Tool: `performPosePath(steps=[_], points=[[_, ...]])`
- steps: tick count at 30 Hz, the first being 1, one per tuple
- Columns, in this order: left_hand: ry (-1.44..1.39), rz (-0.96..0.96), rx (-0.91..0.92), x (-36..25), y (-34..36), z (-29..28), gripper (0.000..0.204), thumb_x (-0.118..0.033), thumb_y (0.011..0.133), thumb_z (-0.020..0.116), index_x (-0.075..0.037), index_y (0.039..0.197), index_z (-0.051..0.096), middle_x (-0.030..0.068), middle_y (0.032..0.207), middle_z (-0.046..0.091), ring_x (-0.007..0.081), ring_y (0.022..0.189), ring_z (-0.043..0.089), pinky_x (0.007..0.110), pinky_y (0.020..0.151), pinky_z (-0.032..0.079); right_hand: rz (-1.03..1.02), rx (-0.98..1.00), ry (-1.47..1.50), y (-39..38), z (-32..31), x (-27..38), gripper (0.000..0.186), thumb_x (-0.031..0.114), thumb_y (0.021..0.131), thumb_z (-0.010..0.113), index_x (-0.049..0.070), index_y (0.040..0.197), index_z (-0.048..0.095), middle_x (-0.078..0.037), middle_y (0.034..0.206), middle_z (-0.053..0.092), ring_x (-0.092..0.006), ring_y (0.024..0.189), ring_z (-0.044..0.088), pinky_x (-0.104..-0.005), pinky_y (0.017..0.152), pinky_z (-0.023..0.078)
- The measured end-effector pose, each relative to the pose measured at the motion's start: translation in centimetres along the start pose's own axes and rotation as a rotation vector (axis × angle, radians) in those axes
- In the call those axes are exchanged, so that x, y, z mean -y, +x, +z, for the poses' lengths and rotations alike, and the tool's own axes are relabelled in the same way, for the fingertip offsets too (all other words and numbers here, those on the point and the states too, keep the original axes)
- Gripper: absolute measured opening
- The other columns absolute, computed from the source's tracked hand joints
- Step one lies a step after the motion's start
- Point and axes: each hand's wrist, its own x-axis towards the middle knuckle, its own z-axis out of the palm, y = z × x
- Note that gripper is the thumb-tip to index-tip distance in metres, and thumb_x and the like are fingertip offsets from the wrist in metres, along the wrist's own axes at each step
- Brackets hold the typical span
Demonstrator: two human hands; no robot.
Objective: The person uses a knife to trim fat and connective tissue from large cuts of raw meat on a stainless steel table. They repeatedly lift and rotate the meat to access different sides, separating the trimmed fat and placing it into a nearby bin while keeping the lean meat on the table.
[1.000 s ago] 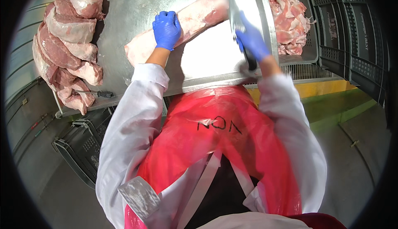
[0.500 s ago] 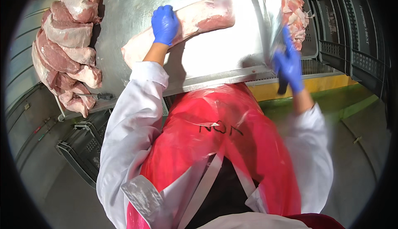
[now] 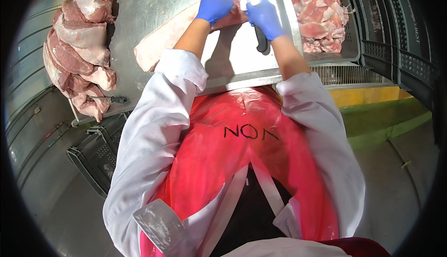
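A long pale piece of meat (image 3: 158,43) lies diagonally on the bright metal work surface (image 3: 130,20). My left hand (image 3: 212,6) in a blue glove rests closed on the upper right part of the meat, gripping it. My right hand (image 3: 266,17), also gloved, holds a knife by its black handle (image 3: 261,42), just right of the meat's far end; the blade is washed out and blurred by glare, so I cannot tell whether it touches the meat.
A heap of large meat pieces (image 3: 77,50) covers the left end, beside a black-handled tool (image 3: 118,99). Pale trimmings (image 3: 319,15) fill a container at the right, next to dark perforated crates (image 3: 405,38). Another dark crate (image 3: 91,159) stands low at the left.
My left hand has moved up and right along the meat. My right hand and knife swung out right over the trimmings, then came back left to the meat's far end.
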Motion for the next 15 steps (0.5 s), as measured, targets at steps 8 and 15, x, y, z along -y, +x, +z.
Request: performPosePath(steps=[8, 15], points=[[-0.060, -0.008, -0.078, 1.4, 0.3, 0.9, 0.031, -0.030, 0.081, 0.075, 0.001, 0.077, 0.070, 0.0150, 0.069, 0.068, 0.0235, 0.064, 0.065, 0.038, 0.065, 0.053, 0.090, 0.289, -0.220, -9.4, -1.0, -2.0, 0.076, 0.018, 0.093, 0.052, 0.030, 0.161, 0.021, -0.021, 0.085, 0.070, -0.0241, 0.063, 0.068, -0.0377, 0.069, 0.057], [-0.005, -0.037, 0.005, 2.7, 3.2, -0.3, 0.032, -0.030, 0.084, 0.073, 0.001, 0.076, 0.071, 0.0163, 0.068, 0.067, 0.0235, 0.062, 0.064, 0.037, 0.063, 0.051, 0.037, 0.265, -0.100, -0.1, 2.5, -1.5, 0.075, 0.020, 0.093, 0.054, 0.033, 0.160, 0.023, -0.019, 0.087, 0.068, -0.0215, 0.066, 0.064, -0.0377, 0.071, 0.056]])
